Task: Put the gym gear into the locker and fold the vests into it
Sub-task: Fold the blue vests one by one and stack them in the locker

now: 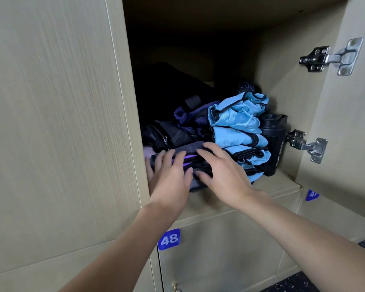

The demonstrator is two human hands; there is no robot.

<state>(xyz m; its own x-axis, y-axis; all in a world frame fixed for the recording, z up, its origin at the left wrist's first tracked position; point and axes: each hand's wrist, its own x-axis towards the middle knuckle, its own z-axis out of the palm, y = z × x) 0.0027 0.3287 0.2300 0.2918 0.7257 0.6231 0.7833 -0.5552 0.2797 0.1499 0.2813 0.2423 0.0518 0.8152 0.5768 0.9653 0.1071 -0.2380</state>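
1. Pressing down on the folded grey garment (189,158), purple-striped and probably one of the vests, I have it at the 7 o'clock corner of the locker (282,182) opening. Its near edge is right at the front lip.
2. My left hand (169,175) lies flat on the garment's left half, fingers straight and spread and gripping nothing. The outermost fingers are close against the locker's left wall.
3. My right hand (223,167) rests on the right half, fingers relaxed and apart over the top and thumb against the near edge. It pushes rather than pinches.
4. The stack of blue vests (238,127) sits just beside my right hand at its 2 o'clock, and the black bottle (274,144) stands just beside the stack at 3 o'clock. A black bag (167,91) fills the back at 11 o'clock, with a purple cloth (188,116) between it and the blue stack.
5. To do this well, I judge I should hold both palms flat and slide the garment evenly toward 12 o'clock, so the fold neither opens nor bunches against the bag.
6. My right wrist needs to pass clear of the blue stack, which looks loosely piled. A nudge could spill it toward 6 o'clock.
7. I would call the step done once no cloth sits over the lip, so the door can close.
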